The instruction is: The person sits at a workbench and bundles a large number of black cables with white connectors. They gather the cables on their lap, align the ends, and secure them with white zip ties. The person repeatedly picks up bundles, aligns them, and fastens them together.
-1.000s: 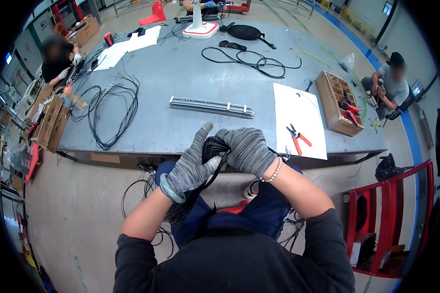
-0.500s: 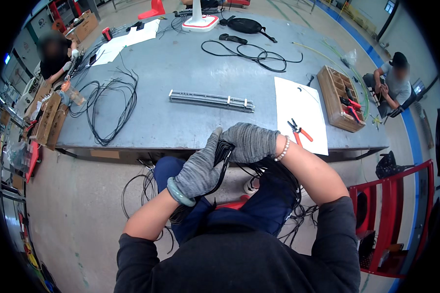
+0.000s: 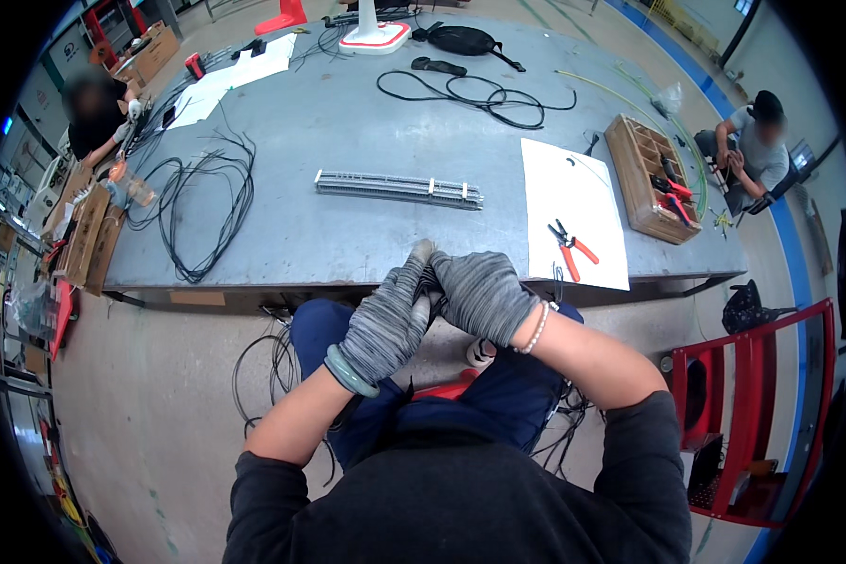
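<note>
Both my hands wear grey knitted gloves and meet just off the table's near edge, above my lap. My left hand [image 3: 390, 320] is closed round a bundle of black cables [image 3: 429, 282], thumb side up. Pressed against it from the right, my right hand [image 3: 479, 293] curls its fingers over the same bundle. Most of the bundle is hidden by the gloves. Below my left wrist a dark part of it shows. Beyond my hands, a grey slotted terminal strip [image 3: 398, 190] with pale end pieces lies on the table.
Orange-handled wire strippers [image 3: 571, 249] rest on white paper [image 3: 573, 197], beside a wooden compartment box [image 3: 649, 188] of tools. Coiled black cables [image 3: 202, 207] lie left, another cable loop [image 3: 479, 99] farther back. A red metal rack [image 3: 752, 414] stands right. Two people sit at the table's sides.
My right hand has turned and dropped slightly, its knuckles now lower over the bundle. The black strands hanging under my right wrist are mostly out of sight. The view has shifted slightly.
</note>
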Tool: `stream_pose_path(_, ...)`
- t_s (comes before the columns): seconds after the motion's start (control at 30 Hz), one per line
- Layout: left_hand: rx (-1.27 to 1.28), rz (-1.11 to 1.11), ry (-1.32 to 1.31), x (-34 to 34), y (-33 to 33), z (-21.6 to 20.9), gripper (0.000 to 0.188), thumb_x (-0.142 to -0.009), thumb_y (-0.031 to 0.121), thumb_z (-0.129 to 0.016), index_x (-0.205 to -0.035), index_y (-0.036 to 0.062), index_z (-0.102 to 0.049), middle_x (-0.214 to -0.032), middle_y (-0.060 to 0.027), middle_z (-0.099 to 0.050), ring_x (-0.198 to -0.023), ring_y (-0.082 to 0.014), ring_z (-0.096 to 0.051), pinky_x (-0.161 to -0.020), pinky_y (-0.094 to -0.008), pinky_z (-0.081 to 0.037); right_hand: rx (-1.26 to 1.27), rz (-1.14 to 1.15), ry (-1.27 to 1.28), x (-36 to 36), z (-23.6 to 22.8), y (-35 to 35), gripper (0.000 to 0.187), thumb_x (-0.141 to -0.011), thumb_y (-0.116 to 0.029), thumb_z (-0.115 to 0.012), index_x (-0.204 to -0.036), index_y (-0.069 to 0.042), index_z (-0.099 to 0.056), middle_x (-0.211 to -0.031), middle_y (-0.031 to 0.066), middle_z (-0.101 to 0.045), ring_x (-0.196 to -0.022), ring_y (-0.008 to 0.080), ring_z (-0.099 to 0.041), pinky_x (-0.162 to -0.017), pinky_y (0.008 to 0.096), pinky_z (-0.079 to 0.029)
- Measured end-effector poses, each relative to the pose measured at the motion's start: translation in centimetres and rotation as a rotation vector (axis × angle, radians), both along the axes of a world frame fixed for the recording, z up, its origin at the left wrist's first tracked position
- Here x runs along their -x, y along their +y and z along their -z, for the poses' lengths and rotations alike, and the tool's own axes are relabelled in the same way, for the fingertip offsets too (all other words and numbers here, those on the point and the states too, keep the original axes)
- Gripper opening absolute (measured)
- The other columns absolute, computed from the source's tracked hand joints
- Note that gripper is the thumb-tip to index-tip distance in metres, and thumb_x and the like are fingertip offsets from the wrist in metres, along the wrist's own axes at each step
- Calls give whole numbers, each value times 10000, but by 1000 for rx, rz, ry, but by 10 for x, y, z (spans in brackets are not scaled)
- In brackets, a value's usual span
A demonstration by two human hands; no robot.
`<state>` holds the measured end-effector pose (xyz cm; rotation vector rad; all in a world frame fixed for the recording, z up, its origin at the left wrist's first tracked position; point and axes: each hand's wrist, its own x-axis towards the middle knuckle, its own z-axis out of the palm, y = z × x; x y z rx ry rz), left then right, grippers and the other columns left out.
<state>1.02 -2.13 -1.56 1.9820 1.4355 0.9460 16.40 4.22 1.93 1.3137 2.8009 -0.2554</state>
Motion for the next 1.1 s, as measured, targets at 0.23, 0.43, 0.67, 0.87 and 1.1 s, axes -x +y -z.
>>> stream_pose_path(0.23,-2,-137,390,-15,-2,-5,749,-796,10,-548,-1461,24,-203,-1060,-245,-548,-803,-389,-610,-700,-409,-511,157,-200,-70,2,-19,16,317,-797,-286,-627,-922,5,-611,-761,178,-659,-744,326,-664,-676,426,-532)
stream_pose_path(0.43,233,-88,45,1,-5,15,747,-783,-14,-555,-1443,-19,-205,-1233,-219,-529,-1033,-347,-590,-876,-366,-478,3,-184,23,1,-10,8,236,-793,-179,-593,-974,-31,-561,-729,133,-656,-696,292,-667,-598,422,-514)
stream_pose_path(0.67,472,163,-405,14,-10,2,532,-878,93,-576,-1347,-25,-354,-1191,-115,-562,-1107,-174,-540,-960,-300,-427,-19,-216,9,1,-13,1,348,-743,-206,-652,-1034,-57,-534,-681,98,-634,-660,274,-660,-561,390,-506)
stream_pose_path(0.87,744,318,-777,25,-5,1,411,-954,233,-501,-1290,3,-443,-1105,-73,-562,-1008,-114,-515,-929,-265,-418,56,-278,38,-7,-19,-1,393,-737,-197,-667,-1099,-104,-547,-705,99,-642,-669,281,-657,-593,385,-513)
stream_pose_path(1.1,517,263,-450,6,-10,2,480,-968,280,-479,-1372,36,-393,-1029,-45,-577,-834,-102,-535,-757,-252,-451,153,-490,-181,-1,-39,13,512,-682,-211,-735,-1106,-4,-535,-694,124,-638,-690,307,-657,-613,383,-520)
